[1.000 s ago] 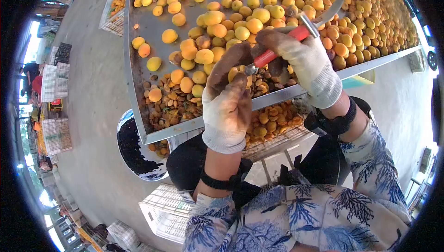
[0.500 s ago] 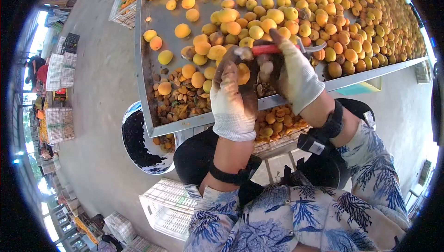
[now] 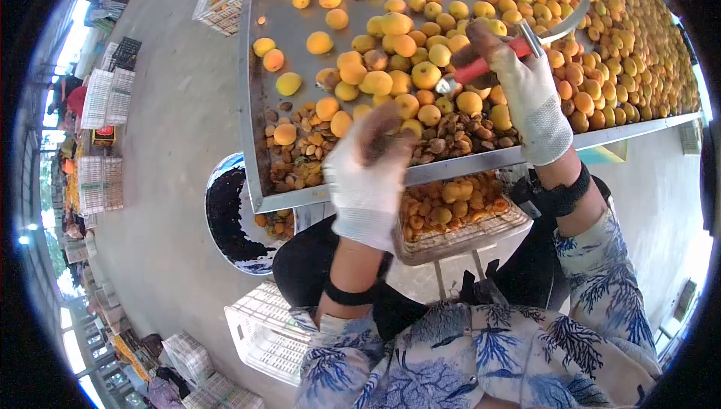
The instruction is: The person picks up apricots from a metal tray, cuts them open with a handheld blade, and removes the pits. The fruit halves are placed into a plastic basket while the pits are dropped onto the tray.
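Note:
My right hand, in a white glove with dark-stained fingers, is closed around a red-handled curved knife. Its hooked metal blade points up and right over the apricots. Lower left, my left hand, also gloved, hovers over the front rim of the metal table. Motion smears its fingers, so whatever they may hold cannot be made out. Apricot pits lie in a heap between the hands. Beneath the table edge, a crate holds apricot halves.
A white tub with a dark patch inside stands at the table's left corner. Below it sits a white plastic crate on the floor. Another crate of fruit is behind the table's left side. Stacked crates line the far left.
My hands have moved apart: the right went up and right with the knife, the left came down and left. The apricot that was between them no longer shows there. The crate below is more visible.

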Action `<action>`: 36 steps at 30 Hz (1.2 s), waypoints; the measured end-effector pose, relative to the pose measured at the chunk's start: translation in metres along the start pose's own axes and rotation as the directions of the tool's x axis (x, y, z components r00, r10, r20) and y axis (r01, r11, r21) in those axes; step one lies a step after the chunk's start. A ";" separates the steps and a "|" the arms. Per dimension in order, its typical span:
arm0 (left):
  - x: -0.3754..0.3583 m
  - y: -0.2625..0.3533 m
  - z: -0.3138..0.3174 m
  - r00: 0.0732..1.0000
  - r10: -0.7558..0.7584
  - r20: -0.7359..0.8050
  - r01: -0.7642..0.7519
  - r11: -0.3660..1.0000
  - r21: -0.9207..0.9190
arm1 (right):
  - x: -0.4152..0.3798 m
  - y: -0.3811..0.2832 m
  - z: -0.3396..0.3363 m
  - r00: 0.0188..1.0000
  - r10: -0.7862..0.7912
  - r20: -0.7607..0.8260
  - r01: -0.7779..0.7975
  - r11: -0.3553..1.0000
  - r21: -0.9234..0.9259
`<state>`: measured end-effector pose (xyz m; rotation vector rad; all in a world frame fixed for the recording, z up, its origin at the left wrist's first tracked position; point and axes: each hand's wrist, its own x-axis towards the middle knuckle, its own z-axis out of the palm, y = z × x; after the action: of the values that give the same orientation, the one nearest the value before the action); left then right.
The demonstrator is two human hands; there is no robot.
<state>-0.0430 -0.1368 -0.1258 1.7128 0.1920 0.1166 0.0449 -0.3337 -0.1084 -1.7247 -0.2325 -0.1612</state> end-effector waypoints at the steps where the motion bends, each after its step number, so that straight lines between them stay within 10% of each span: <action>1: 0.006 -0.007 -0.011 0.994 -0.030 -0.106 0.031 1.000 0.004 | 0.001 -0.003 0.000 1.000 -0.006 0.002 0.006 1.000 0.006; 5: 0.031 -0.025 -0.061 0.995 -0.049 -0.082 0.079 0.906 0.417 | 0.004 -0.014 0.008 0.981 0.189 0.044 -0.194 0.970 0.150; 7: 0.043 -0.022 -0.068 0.991 -0.020 0.135 -0.111 0.456 0.883 | 0.006 -0.013 0.011 0.990 0.136 0.042 -0.141 0.982 0.123; 15: 0.074 -0.026 -0.059 0.978 -0.144 0.152 -0.092 0.355 0.930 | 0.009 -0.006 0.013 0.953 0.281 0.113 -0.290 0.955 0.070; 17: 0.072 -0.036 -0.064 0.988 -0.097 0.122 -0.065 0.457 0.887 | 0.008 -0.012 0.012 0.962 0.246 0.120 -0.260 0.958 0.118; 18: 0.072 -0.040 -0.066 0.987 -0.117 0.107 0.048 0.863 0.503 | 0.007 -0.014 0.012 0.950 0.286 0.122 -0.304 0.939 0.163; 20: 0.061 -0.019 -0.061 0.961 -0.191 0.200 0.256 0.888 -0.383 | 0.001 -0.026 0.012 0.932 0.334 0.143 -0.362 0.883 0.297; 29: 0.033 0.020 0.006 0.912 -0.045 0.408 0.342 0.633 -0.695 | -0.013 -0.025 0.021 0.829 0.499 0.254 -0.508 0.861 -0.033; 31: 0.030 0.020 0.012 0.971 -0.008 0.239 0.159 0.769 -0.619 | -0.015 -0.019 0.023 0.887 0.397 0.237 -0.453 0.849 0.272; 35: 0.029 0.023 0.013 0.980 0.038 0.196 0.069 0.857 -0.510 | -0.017 -0.034 0.016 0.807 0.493 0.325 -0.526 0.850 0.018; 36: 0.028 0.024 0.011 0.981 0.038 0.190 0.065 0.859 -0.508 | -0.019 -0.025 0.014 0.911 0.252 0.326 -0.291 0.954 0.074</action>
<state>-0.0116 -0.1454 -0.1052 1.1772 0.0202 -0.0134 0.0198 -0.3173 -0.0911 -1.6364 -0.2262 0.3306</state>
